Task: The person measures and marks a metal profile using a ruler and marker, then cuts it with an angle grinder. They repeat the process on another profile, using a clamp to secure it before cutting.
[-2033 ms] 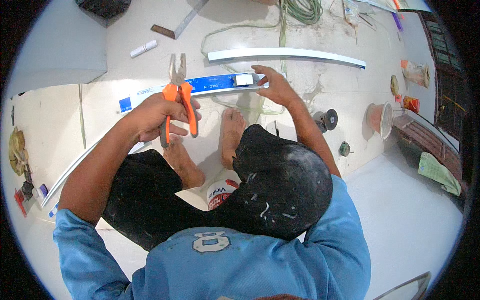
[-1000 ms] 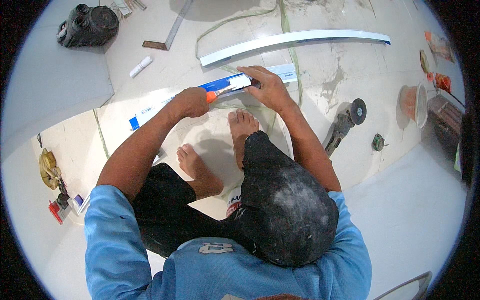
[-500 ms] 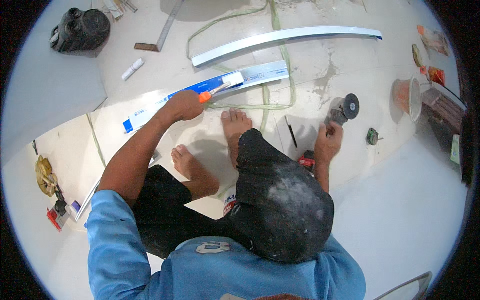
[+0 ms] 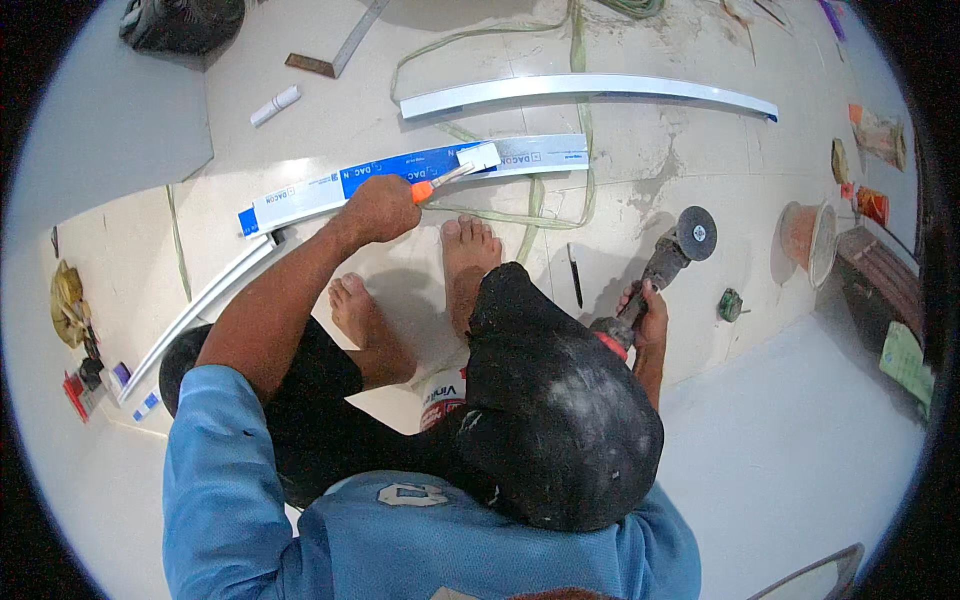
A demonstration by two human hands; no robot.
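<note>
My left hand [image 4: 380, 208] is closed around the orange handle of a pair of pliers [image 4: 422, 191]. The metal jaws end at a small white piece [image 4: 482, 156], over a long strip with blue and white film [image 4: 300, 200] on the floor. On the right, my right hand [image 4: 650, 318] wraps around the body of an angle grinder [image 4: 664, 264], just beyond my knee. The grinder's dark disc [image 4: 697, 233] points away from me, apart from the strip; whether it spins I cannot tell.
A second white strip [image 4: 590, 86] lies farther off, by a pale green hose [image 4: 540, 205]. A black pen [image 4: 575, 275], a green tape measure [image 4: 731, 304] and an orange bucket [image 4: 808, 240] are on the right. A metal square [image 4: 345, 50] and a black container [image 4: 185, 20] are far left.
The grinder has turned a little, with more of its body and my right fingers showing. My left hand keeps the pliers at nearly the same spot, while the whole view has shifted slightly.
</note>
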